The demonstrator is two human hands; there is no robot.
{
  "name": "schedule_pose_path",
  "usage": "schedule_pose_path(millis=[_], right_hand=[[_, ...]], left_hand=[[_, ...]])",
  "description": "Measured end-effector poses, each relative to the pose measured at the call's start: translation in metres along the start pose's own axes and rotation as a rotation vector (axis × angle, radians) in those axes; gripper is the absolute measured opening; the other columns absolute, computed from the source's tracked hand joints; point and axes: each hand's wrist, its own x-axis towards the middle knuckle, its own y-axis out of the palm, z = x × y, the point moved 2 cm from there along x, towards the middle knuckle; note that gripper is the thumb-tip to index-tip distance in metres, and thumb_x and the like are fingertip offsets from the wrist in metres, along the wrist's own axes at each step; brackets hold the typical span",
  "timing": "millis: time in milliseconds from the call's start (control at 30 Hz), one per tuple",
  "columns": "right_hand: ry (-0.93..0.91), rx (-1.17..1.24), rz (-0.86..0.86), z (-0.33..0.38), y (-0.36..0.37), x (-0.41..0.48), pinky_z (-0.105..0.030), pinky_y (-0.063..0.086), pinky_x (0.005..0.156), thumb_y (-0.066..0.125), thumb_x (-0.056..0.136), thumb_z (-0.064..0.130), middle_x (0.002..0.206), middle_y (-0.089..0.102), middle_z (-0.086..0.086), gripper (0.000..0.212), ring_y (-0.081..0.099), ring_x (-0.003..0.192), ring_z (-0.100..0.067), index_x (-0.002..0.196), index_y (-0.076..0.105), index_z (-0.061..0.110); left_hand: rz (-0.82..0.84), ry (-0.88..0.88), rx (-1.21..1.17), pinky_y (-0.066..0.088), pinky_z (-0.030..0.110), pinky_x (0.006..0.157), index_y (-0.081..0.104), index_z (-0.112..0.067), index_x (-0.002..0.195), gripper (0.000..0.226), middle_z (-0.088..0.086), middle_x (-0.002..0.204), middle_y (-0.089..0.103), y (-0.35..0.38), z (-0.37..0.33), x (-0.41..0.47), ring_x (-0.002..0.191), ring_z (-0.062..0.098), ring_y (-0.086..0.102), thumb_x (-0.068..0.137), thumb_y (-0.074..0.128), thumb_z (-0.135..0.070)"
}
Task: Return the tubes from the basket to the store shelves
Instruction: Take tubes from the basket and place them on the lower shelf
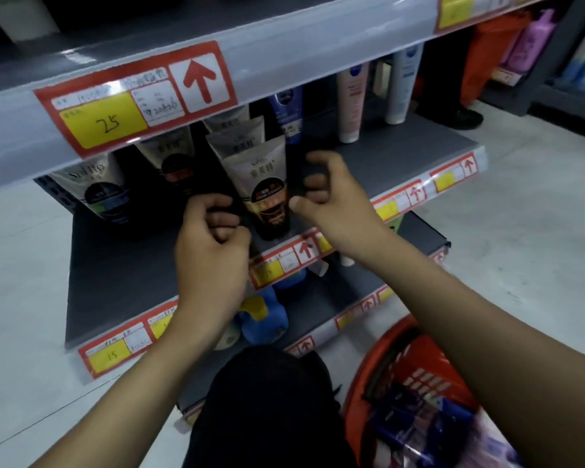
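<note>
A grey and brown tube (267,194) stands at the front of a row of like tubes on the middle shelf (402,157). My left hand (213,251) is just left of it, fingers curled round a dark tube (217,189) that is hard to make out. My right hand (328,201) is just right of it, fingers and thumb curled round another dark tube (301,177). The red basket (362,376) sits on the floor at the lower right, holding several tubes, one dark blue (406,417).
More tubes stand on the middle shelf: a grey and black one (105,187) at left, blue (289,116), pink (350,103) and white (401,86) ones at back right. Blue bottles (267,319) stand on the shelf below. An upper shelf edge (284,49) overhangs. My dark-clothed knee (267,410) is below.
</note>
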Motion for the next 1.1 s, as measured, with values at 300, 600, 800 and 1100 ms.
schedule_pose_path(millis=[300,600,800,1100], right_hand=[[-0.015,-0.262,-0.329,0.027,-0.104,-0.149,-0.027,0.048,0.07,0.058,0.084,0.007,0.094,0.055,-0.001,0.038,0.053,0.069,-0.011,0.119,0.049,0.019],[0.268,-0.33,-0.445,-0.023,-0.182,-0.296,-0.02,0.039,0.066,0.057,0.089,0.013,0.093,0.057,0.004,0.032,0.054,0.076,-0.007,0.117,0.049,0.024],[0.542,-0.317,-0.437,-0.096,-0.186,-0.355,-0.021,0.041,0.061,0.056,0.088,0.011,0.087,0.065,0.0,0.024,0.059,0.076,-0.015,0.11,0.054,0.02],[0.742,-0.209,-0.237,-0.161,-0.154,-0.355,-0.021,0.034,0.051,0.054,0.089,0.01,0.067,0.058,0.006,0.019,0.052,0.06,-0.008,0.106,0.055,0.018]], left_hand=[[0.432,0.376,0.315,0.039,0.009,0.055,0.063,-0.023,0.094,0.014,-0.001,0.076,0.066,0.03,-0.093,-0.08,0.064,0.006,0.06,0.087,0.059,-0.011],[0.964,0.584,0.535,0.044,0.029,0.067,0.067,-0.024,0.085,0.008,-0.006,0.078,0.065,0.13,-0.109,-0.202,0.074,0.013,0.058,0.088,0.06,-0.024],[1.242,-0.017,0.766,0.055,0.035,0.073,0.071,-0.009,0.097,0.018,0.009,0.092,0.071,0.188,-0.003,-0.241,0.085,0.027,0.068,0.092,0.056,-0.019],[0.983,-1.103,0.604,0.047,0.036,0.073,0.057,-0.01,0.108,0.029,0.018,0.111,0.061,0.183,0.11,-0.246,0.091,0.029,0.059,0.094,0.056,-0.035]])
